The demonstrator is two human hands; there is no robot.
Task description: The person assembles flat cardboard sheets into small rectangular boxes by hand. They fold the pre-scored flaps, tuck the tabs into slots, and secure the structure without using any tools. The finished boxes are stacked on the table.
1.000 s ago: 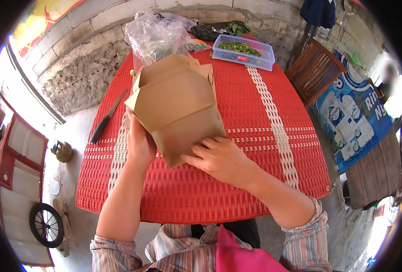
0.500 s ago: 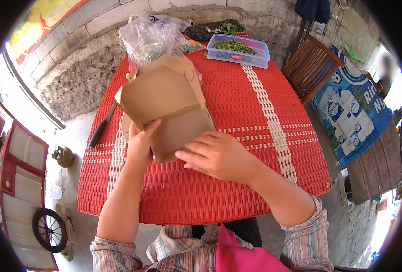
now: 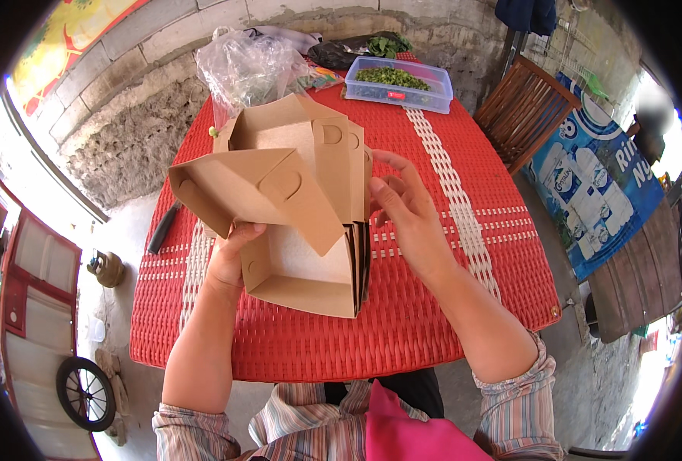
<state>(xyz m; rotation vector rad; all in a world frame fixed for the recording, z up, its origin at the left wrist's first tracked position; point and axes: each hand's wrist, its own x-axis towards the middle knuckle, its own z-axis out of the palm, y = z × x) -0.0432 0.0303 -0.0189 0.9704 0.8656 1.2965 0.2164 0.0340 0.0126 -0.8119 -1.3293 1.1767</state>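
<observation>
Red woven stuff covered the bench (image 3: 402, 338), the widest thing in reach, its white bands running along and across it. Beyond its far right corner stood a wooden chair (image 3: 527, 111). Above the bench's left half was a stack of brown card boxes (image 3: 310, 276), nested one in another, their lids raised; whether the lowest rested on the bench or was held clear of it could not be told. The top lid (image 3: 233, 184) slanted out to the left while those behind stood straighter. The likeliest trouble lay there: a pull on one box could drag its neighbours along, since the trays sat so tightly together, or crease a lid if a tab caught on the next. With support showing only on the left, the stack might also slew round or slide apart. Behind the boxes sat a clear bag (image 3: 249, 65), and right of that a tub (image 3: 425, 98) of chopped greens (image 3: 391, 77). To the left lay a knife (image 3: 163, 229), only its black handle showing. The boxes lay between the hands: the left hand (image 3: 229, 261) gripped their left side, thumb uppermost, while the right hand (image 3: 409, 211), loosely curled and holding nothing visible, was just beside their right edges, contact unclear.
</observation>
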